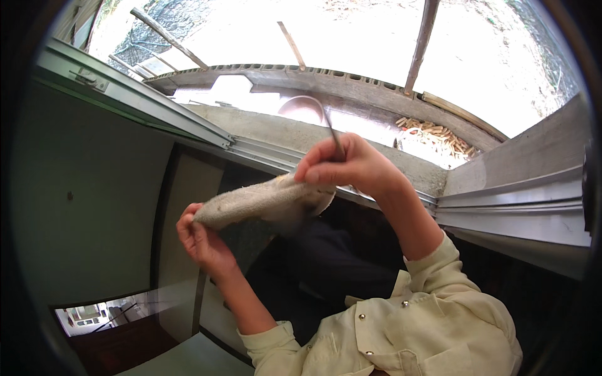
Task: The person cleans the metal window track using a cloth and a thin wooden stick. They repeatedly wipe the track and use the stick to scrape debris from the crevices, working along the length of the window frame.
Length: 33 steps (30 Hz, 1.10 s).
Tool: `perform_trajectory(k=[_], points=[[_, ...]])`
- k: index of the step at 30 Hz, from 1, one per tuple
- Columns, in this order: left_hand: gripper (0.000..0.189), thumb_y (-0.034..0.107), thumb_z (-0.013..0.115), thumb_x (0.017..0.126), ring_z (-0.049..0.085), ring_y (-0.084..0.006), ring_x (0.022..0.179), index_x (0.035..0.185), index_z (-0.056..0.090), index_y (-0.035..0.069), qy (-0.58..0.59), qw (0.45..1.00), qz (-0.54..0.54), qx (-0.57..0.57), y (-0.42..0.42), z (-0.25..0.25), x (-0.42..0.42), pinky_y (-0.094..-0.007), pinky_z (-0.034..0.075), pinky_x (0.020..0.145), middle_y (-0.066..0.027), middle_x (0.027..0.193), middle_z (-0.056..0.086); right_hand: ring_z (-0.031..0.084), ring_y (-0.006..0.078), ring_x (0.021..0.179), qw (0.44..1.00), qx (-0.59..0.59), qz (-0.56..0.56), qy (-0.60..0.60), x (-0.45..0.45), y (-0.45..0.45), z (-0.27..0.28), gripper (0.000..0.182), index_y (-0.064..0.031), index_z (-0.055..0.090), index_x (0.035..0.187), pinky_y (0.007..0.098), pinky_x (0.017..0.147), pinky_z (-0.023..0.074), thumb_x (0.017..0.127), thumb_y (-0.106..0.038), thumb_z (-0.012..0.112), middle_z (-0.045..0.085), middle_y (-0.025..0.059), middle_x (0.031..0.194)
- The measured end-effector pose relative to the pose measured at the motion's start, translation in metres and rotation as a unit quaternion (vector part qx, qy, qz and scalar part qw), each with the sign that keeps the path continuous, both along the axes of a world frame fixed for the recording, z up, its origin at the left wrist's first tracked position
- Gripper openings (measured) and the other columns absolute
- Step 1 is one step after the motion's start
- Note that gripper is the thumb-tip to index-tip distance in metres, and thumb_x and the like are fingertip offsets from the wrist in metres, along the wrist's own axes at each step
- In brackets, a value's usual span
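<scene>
A worn, off-white towelling cloth [249,201] with dark stains is stretched between my hands in front of the open window. At its left end, my left hand [200,235] pinches a corner between thumb and fingers. My right hand [338,164] grips the upper right part of the same cloth. A thin dark rod or cord [333,129] sticks up from the right fist; which of the two it is, I cannot tell. The cloth's lower right part is blurred and hangs over my dark trousers [324,263].
Sliding window frame [155,101] and its metal track [268,152] run just beyond the cloth. Outside on the ledge stand a round basin [303,109] and a pile of light brown, finger-shaped pieces [442,138]. Wooden posts [422,47] rise from a hollow-block wall [338,82].
</scene>
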State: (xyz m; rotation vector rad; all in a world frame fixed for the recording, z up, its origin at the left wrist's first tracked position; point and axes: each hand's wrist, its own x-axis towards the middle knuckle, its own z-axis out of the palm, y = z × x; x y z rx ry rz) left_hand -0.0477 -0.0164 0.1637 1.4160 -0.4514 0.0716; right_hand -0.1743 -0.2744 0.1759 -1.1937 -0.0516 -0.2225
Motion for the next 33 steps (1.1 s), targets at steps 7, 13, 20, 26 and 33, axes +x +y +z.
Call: perform_trajectory(k=[7, 13, 20, 26, 33], points=[[0.008, 0.008, 0.062, 0.09, 0.049, -0.0041, 0.07, 0.095, 0.063, 0.001, 0.029, 0.947, -0.158, 0.278, 0.033, 0.001, 0.011, -0.019, 0.04, 0.062, 0.0036, 0.083, 0.058, 0.053, 0.0062, 0.066, 0.983, -0.183, -0.029, 0.006, 0.046, 0.007, 0.0, 0.011, -0.0028, 0.066, 0.092, 0.0238, 0.06, 0.0421, 0.084, -0.009, 0.065, 0.059, -0.0017, 0.067], [0.02, 0.006, 0.063, 0.088, 0.055, -0.0065, 0.081, 0.106, 0.065, -0.001, 0.054, 0.924, -0.331, 0.181, -0.049, 0.032, 0.004, -0.0215, 0.046, 0.072, 0.0028, 0.092, 0.06, 0.039, 0.0024, 0.057, 0.976, -0.202, 0.054, -0.063, 0.045, 0.03, 0.055, 0.018, -0.0037, 0.064, 0.098, 0.0232, 0.051, 0.0294, 0.084, -0.013, 0.069, 0.046, -0.008, 0.061], [0.013, 0.003, 0.058, 0.089, 0.051, -0.0023, 0.077, 0.098, 0.066, -0.001, -0.032, 0.921, -0.339, 0.186, -0.064, 0.075, 0.005, -0.0188, 0.041, 0.067, 0.0038, 0.083, 0.059, 0.045, 0.0047, 0.061, 0.958, -0.287, 0.013, -0.001, 0.016, -0.011, 0.024, 0.031, -0.0015, 0.064, 0.095, 0.024, 0.053, 0.0346, 0.074, -0.018, 0.081, 0.049, -0.0048, 0.066], [0.018, 0.008, 0.056, 0.084, 0.051, -0.0043, 0.075, 0.099, 0.064, 0.001, 0.043, 0.951, -0.283, 0.116, -0.065, 0.11, 0.007, -0.0187, 0.042, 0.068, 0.0025, 0.085, 0.06, 0.058, 0.0149, 0.071, 0.934, -0.344, -0.079, 0.054, 0.002, 0.01, -0.033, 0.025, -0.0016, 0.065, 0.089, 0.0315, 0.069, 0.047, 0.071, -0.018, 0.072, 0.063, 0.0043, 0.073], [0.009, 0.014, 0.054, 0.075, 0.038, -0.0047, 0.069, 0.079, 0.053, 0.007, -0.096, 0.928, -0.277, 0.229, -0.047, 0.136, 0.017, -0.0188, 0.029, 0.062, 0.0056, 0.075, 0.043, 0.057, 0.027, 0.061, 0.942, -0.234, -0.212, 0.113, -0.067, 0.024, -0.056, 0.015, -0.0015, 0.059, 0.086, 0.0346, 0.061, 0.0469, 0.077, -0.012, 0.053, 0.059, 0.0162, 0.068]])
